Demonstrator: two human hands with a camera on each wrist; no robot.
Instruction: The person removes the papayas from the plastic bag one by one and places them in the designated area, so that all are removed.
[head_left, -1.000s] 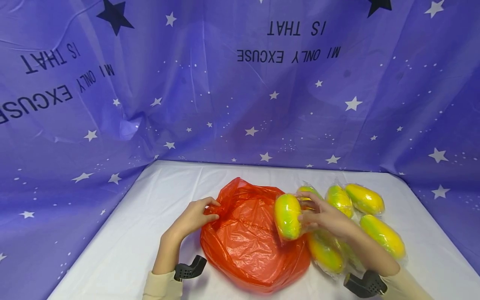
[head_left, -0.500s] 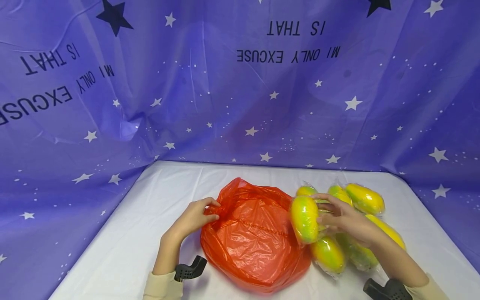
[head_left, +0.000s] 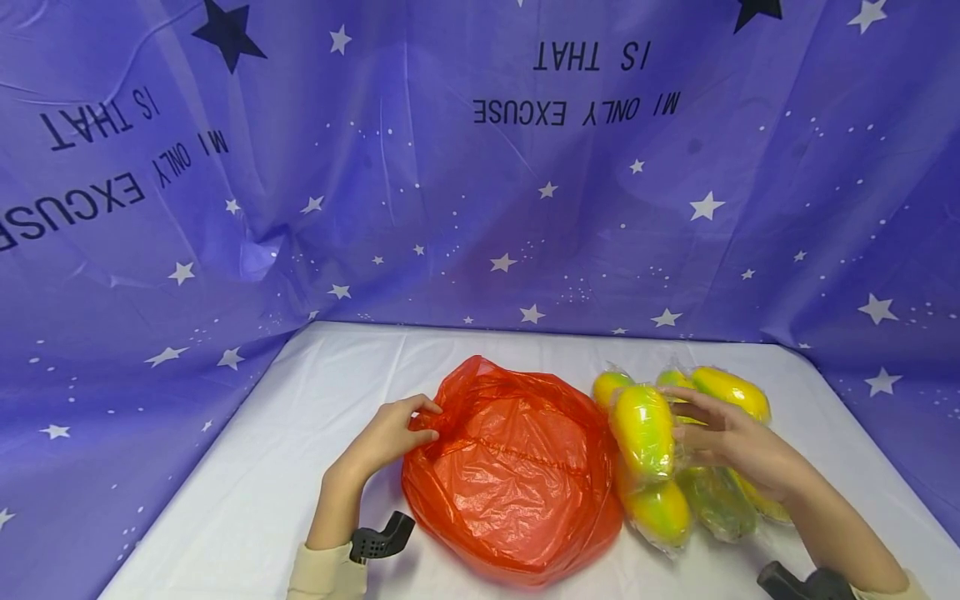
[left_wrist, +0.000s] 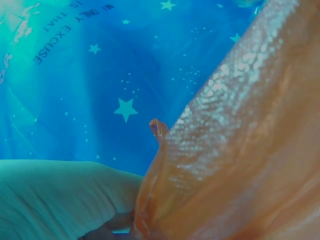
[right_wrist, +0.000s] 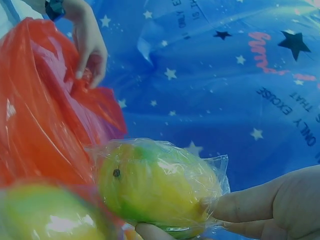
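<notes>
My left hand (head_left: 393, 429) pinches the left rim of an open red plastic bag (head_left: 517, 492) that lies spread on the table; in the left wrist view, thumb and fingers meet at the film's edge. A plastic-wrapped yellow-green mango (head_left: 643, 429) is in my right hand (head_left: 738, 437), held by its right end between thumb and fingers. It is just past the bag's right rim, over other mangoes. The right wrist view shows its dark stem spot and clear wrapper, and my left hand (right_wrist: 91, 55) at the bag behind.
Several more wrapped mangoes lie on the right side, among them one at the back right (head_left: 731, 394) and one close against the bag (head_left: 660, 512). A white cloth (head_left: 337, 358) covers the table. Purple starred curtain (head_left: 450, 208) surrounds the back and sides.
My right hand has moved to the right with the mango, from over the bag's right part to over the other mangoes. My left hand and the bag have stayed nearly still.
</notes>
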